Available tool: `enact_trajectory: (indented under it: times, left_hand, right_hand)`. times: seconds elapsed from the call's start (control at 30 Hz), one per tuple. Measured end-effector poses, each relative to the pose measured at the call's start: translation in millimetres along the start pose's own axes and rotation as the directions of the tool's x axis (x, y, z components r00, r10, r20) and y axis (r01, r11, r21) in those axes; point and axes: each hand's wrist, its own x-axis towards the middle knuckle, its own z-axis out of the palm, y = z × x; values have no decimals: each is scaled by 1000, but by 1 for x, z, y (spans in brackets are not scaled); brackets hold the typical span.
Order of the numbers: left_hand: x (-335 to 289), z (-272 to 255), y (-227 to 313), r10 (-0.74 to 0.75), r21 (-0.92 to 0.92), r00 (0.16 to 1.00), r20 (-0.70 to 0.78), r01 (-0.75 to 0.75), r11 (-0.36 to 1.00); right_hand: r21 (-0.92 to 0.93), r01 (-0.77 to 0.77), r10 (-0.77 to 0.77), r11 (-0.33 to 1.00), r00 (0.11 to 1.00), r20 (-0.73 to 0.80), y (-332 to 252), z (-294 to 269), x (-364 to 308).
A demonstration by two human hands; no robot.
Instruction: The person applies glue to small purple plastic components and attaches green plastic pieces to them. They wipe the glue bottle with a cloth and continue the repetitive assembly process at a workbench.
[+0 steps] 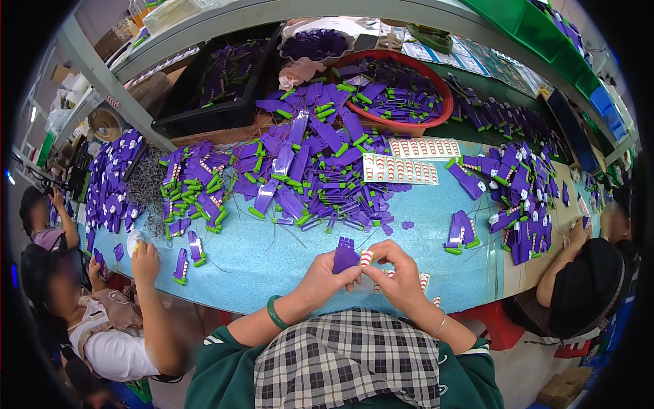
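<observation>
Close to the table's front edge, my left hand point(320, 279) pinches a flat purple plastic part point(346, 255) that stands up from the fingers. My right hand point(400, 278) is closed on a small sticker point(367, 258) with red and white chevrons, right beside the purple part. Whether the sticker touches the part is hard to make out. Beneath my right hand lies a strip of similar stickers point(424, 281), partly hidden. Farther off, a big heap of purple and green parts point(306, 153) carries two sticker sheets point(400, 169) at its right side.
Finished-looking purple pieces with chevrons form piles at left point(197, 177) and right point(524, 198). A red basin point(446, 102) and a black crate point(167, 123) stand at the back under a metal shelf point(272, 24). Co-workers sit at both sides; one's hand point(144, 262) reaches in from the left.
</observation>
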Motion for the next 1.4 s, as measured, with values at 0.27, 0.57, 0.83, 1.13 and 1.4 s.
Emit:
enact_trajectory:
  times: [0.27,0.57,0.83,1.13,1.4]
  left_hand:
    - [-6,2,5,-49,-422,996,70,74,903]
    - [-6,8,11,-36,-505,985,171,119,855]
    - [-7,8,8,-51,-469,987,150,117,875]
    - [-7,14,11,-13,-169,996,88,27,985]
    - [-10,16,3,46,-221,993,112,-20,975]
  right_hand:
    - [271,-180,170,946,984,61,21,13,-2]
    - [251,-222,219,942,975,39,17,15,-4]
    - [249,-179,182,952,983,11,25,19,-9]
    - [125,-45,58,991,994,-96,24,20,-11]
    - [-163,212,-237,964,959,-152,17,14,-7]
